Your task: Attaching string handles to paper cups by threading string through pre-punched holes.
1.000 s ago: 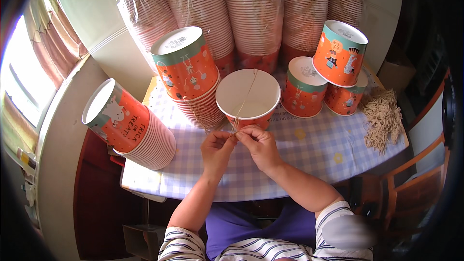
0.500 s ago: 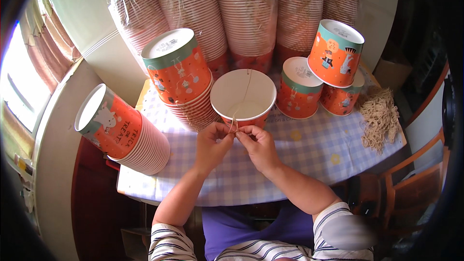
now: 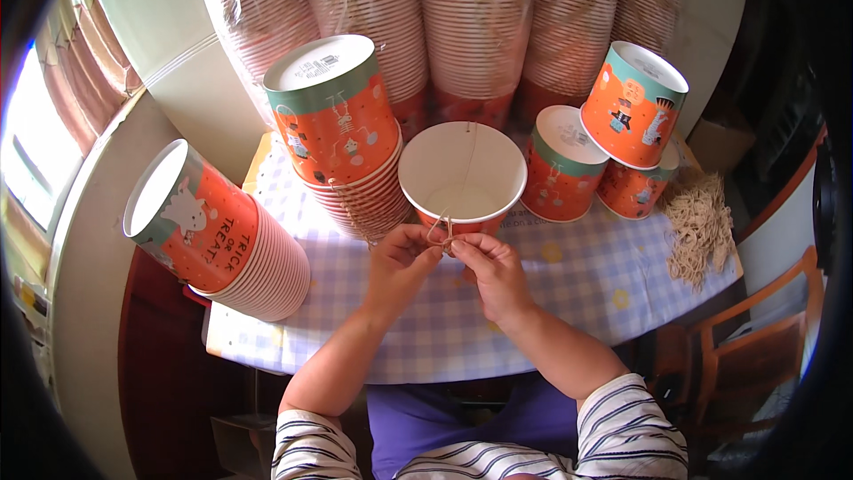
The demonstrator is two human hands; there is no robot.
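Observation:
An orange paper bucket [image 3: 426, 180] with a white inside stands upright, open end up, in the middle of the table. A thin tan string [image 3: 468, 156] hangs from the far side of its rim, down its inner wall. At the near rim a loop of the string [image 3: 439, 233] comes out between my fingers. My left hand [image 3: 402, 258] pinches the loop with thumb and forefinger. Close against it, my right hand [image 3: 498, 274] is pinched on the same string. The fingertips nearly meet just in front of the rim, and they partly hide the string there.
Stacked buckets [image 3: 355, 160] stand behind left, with string down their side; another stack [image 3: 258, 258] leans at the left edge. Upside-down buckets [image 3: 564, 169] are piled at right, beside a heap of tan strings [image 3: 697, 222]. Plastic-wrapped stacks [image 3: 475, 18] line the back. A checked cloth [image 3: 355, 338] covers the table.
The whole view has shifted slightly. Both hands stay at the near rim with the string, and their fingers have moved a little as the loop shows more clearly above the left fingertips.

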